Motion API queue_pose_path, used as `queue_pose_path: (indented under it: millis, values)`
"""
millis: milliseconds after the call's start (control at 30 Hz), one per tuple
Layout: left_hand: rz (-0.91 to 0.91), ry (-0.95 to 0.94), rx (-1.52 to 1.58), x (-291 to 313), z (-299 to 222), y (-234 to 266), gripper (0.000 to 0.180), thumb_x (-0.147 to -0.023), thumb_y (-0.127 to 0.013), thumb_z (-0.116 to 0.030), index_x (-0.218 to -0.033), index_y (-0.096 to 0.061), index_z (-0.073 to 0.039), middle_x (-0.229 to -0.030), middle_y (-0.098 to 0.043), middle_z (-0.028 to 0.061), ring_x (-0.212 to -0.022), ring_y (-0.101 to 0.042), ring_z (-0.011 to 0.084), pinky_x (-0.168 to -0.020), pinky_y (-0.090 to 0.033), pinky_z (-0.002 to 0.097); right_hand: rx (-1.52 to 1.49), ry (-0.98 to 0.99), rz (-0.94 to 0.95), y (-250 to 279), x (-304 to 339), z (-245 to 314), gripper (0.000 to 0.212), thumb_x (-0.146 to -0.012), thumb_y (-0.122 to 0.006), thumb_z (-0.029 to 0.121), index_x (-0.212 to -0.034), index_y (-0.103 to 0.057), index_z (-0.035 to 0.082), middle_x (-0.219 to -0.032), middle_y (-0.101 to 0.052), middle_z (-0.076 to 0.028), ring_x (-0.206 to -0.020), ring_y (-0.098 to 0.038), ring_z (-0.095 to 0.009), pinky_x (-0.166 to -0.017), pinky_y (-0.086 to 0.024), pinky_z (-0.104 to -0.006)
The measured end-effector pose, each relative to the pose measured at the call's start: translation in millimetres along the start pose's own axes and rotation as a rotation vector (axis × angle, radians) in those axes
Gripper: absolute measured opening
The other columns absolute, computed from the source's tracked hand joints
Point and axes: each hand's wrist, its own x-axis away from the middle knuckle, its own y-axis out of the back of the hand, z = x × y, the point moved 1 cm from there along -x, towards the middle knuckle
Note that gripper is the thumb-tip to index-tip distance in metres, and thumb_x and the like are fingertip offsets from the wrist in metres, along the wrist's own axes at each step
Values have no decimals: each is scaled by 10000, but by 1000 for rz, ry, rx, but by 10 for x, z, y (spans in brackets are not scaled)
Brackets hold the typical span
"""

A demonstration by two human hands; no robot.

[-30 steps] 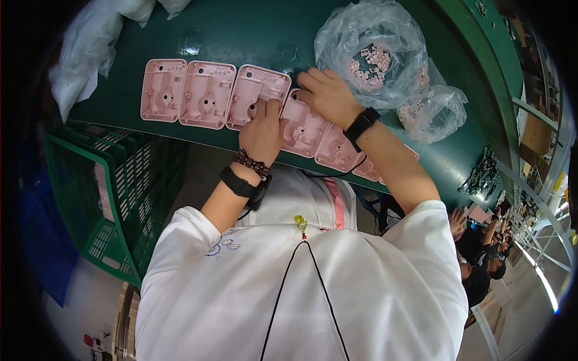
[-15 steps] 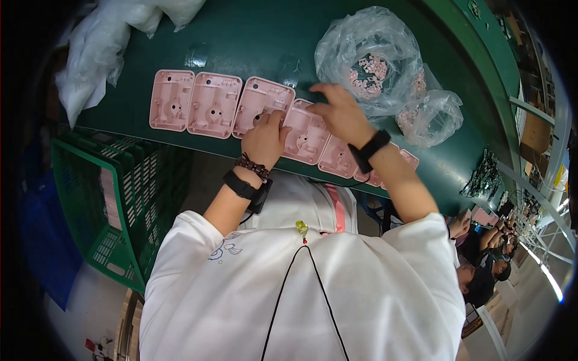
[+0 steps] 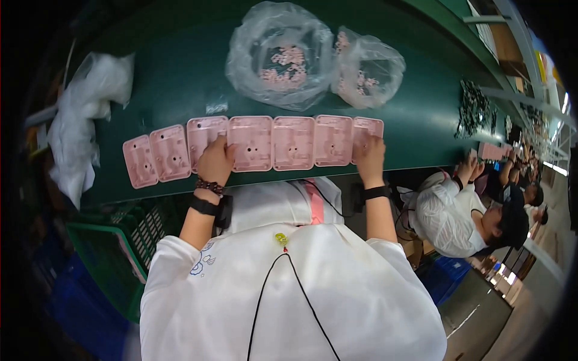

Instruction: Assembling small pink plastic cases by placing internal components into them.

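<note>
A row of seven pink plates (image 3: 293, 143) lies along the near edge of a green belt (image 3: 174, 78). The plates stand side by side, touching or almost touching, and each shows small holes.

The left hand (image 3: 215, 161) rests palm down on the third plate (image 3: 203, 137) from the left, where it meets the fourth plate (image 3: 251, 143). Its fingers are loosely spread and flat; it presses on the plate and does not grasp it. On this wrist there are a bead bracelet (image 3: 209, 187) and a dark band (image 3: 205, 206).

The right hand (image 3: 369, 160) lies on the near part of the last plate (image 3: 366, 133) at the right end of the row. Its fingers are bent over the near edge of the plate, but I cannot tell if they really grip it. A black watch (image 3: 376, 193) is on this wrist.

Farther on the belt, behind the row, are two clear bags (image 3: 283, 57) with small pink parts inside, one beside the other. At the far left lies crumpled white plastic (image 3: 84, 120). A green crate (image 3: 114, 240) stands under the belt at the near left.

At the right another person (image 3: 475, 210) in white works at the same belt, well apart from the row.
</note>
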Motion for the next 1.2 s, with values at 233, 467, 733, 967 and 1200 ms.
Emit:
queue_pose_path:
  millis: [233, 467, 733, 967, 1200]
  values:
    - [35, 27, -116, -68, -17, -62, 207, -800, -592, -249, -832, -532, -53, -703, -621, 143, -663, -603, 351, -550, -467, 442, 45, -77, 139, 39, -13, 393, 402, -730, -659, 227, -1029, -541, -15, -1013, -488, -190, -943, -494, -365, -768, -430, -435]
    - [32, 19, -104, -58, -230, -130, 230, -794, -603, -269, -817, -557, -45, -719, -631, 151, -653, -608, 348, -559, -474, 437, -87, -207, 364, 64, -43, 161, 562, -710, -690, 282, -1108, -488, -60, -1072, -463, -199, -967, -509, -352, -758, -451, -430]
    - [201, -91, -135, -175, -1123, -708, 218, -779, -616, -266, -820, -587, -54, -723, -639, 135, -668, -619, 327, -587, -475, 433, 37, -171, 2, 121, -151, -816, 793, -642, -743, 394, -1182, -421, -89, -1127, -427, -262, -989, -479, -405, -824, -423, -434]
    - [376, -104, 79, -195, -2321, -1185, 246, -773, -611, -212, -958, -583, -53, -778, -647, 115, -728, -620, 308, -629, -482, 392, 184, -304, -138, 329, -612, -1826, 903, -608, -750, 476, -1236, -379, -57, -1118, -430, -288, -1005, -449, -433, -849, -395, -474]
    - [373, -206, 46, -467, -3151, -1699, 346, -771, -598, -220, -1078, -531, -74, -842, -639, 96, -730, -622, 278, -604, -486, 397, 204, -255, -141, 430, -1159, -2975, 904, -606, -751, 480, -1252, -364, -21, -1136, -422, -275, -1032, -432, -425, -872, -372, -477]
